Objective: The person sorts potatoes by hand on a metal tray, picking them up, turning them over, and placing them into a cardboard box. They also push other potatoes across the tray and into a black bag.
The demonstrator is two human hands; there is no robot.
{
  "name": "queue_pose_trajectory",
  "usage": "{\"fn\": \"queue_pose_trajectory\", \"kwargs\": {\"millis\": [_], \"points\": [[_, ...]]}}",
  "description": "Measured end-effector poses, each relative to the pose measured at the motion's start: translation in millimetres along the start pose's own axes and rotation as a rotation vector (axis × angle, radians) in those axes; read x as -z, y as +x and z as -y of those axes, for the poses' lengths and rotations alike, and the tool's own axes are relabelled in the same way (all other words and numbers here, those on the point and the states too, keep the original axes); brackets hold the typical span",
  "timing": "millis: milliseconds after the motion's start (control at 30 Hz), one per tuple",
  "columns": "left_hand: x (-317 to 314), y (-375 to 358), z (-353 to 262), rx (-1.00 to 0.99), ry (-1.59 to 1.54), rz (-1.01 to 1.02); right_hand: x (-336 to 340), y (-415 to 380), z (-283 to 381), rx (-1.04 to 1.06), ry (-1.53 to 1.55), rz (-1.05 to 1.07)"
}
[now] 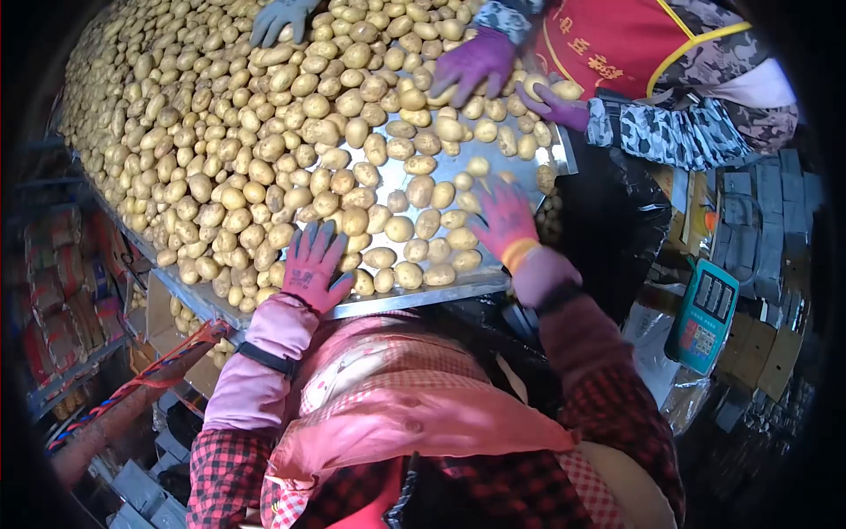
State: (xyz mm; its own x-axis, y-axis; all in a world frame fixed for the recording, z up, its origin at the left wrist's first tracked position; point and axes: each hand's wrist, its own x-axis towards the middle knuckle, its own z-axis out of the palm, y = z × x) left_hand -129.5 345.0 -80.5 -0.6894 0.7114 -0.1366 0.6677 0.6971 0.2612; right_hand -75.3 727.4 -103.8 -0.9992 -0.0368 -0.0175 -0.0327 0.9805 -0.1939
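Potatoes [238, 172] are heaped over a metal table, thinning out to a loose layer on its bare metal surface [449, 167] before me. My left hand [313, 264], in a pink glove with grey fingertips, rests at the near edge of the heap, fingers spread against the potatoes. On the right side of the thin layer, my right hand [506, 216] wears a similar pink glove. Its fingers stretch forward beside a few potatoes [463, 238], and I see none gripped in it. The underside of both palms is hidden.
Across the table, a co-worker's purple-gloved hands [476, 66] touch potatoes; another person's grey-gloved hand [282, 19] is at the top. A teal digital scale display [703, 317] stands at right near cardboard boxes [762, 353]. The table's metal rim [423, 295] runs before my apron.
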Motion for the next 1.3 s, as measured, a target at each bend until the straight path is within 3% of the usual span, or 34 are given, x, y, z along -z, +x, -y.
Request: {"fn": "queue_pose_trajectory", "kwargs": {"millis": [33,133,167,300,367,400,433,500,600,667,733,800,867,967,1100,1167,1300], "points": [[-2.1,0.8,-1.8,0.006,0.01,0.017,6.7,-16.3,2.6,-0.086,0.12,0.074],[-10.2,5.7,-13.7,0.06,-0.005,0.08,5.0,-37.0,20.2,-0.088,0.075,-0.095],[-9.4,12.0,-15.9,0.035,-0.023,0.132,19.6,-29.0,43.0,-0.074,0.081,0.013],[-6.3,27.3,-41.2,-0.009,-0.136,0.159,-13.7,-21.3,52.8,0.245,0.129,0.016],[1.5,30.7,-49.6,-0.149,-0.133,0.184,-11.8,-30.6,25.3,0.11,0.121,-0.011],[5.2,28.8,-51.1,-0.179,-0.169,0.23,-4.6,-31.4,15.8,0.055,0.124,-0.02],[-5.8,21.0,-47.2,-0.201,-0.178,0.213,2.9,-28.8,6.6,-0.143,0.099,0.0],[-13.9,14.2,-47.2,-0.19,-0.178,0.156,-0.2,-6.0,-18.8,-0.257,0.154,-0.055],[-8.2,14.4,-49.3,-0.166,-0.206,0.145,12.1,81.2,-3.5,0.028,0.02,-0.336],[2.2,12.5,-43.6,-0.119,-0.269,0.141,-5.9,119.9,7.9,0.143,-0.079,-0.115],[15.0,3.7,-28.1,-0.112,-0.257,-0.043,-8.0,119.2,-1.4,0.08,-0.063,0.073],[20.6,-6.5,-6.1,-0.069,-0.235,-0.167,-53.5,82.3,-34.7,-0.007,0.189,0.029],[5.2,-23.3,11.7,0.048,-0.1,-0.104,-50.1,32.4,-43.8,-0.104,0.164,0.142],[-9.3,-18.0,-0.1,0.134,-0.03,-0.021,-41.8,-8.8,-65.1,0.024,0.285,-0.057],[-17.8,12.5,-25.1,0.153,-0.021,0.022,-26.7,28.9,-98.0,-0.191,0.167,-0.271],[-17.3,31.6,-36.0,0.126,-0.131,0.072,-31.8,39.6,-100.4,-0.179,-0.034,-0.347],[-12.1,52.9,-50.6,-0.034,-0.243,0.135,-29.8,-14.1,-88.9,-0.119,0.005,-0.033]]}}
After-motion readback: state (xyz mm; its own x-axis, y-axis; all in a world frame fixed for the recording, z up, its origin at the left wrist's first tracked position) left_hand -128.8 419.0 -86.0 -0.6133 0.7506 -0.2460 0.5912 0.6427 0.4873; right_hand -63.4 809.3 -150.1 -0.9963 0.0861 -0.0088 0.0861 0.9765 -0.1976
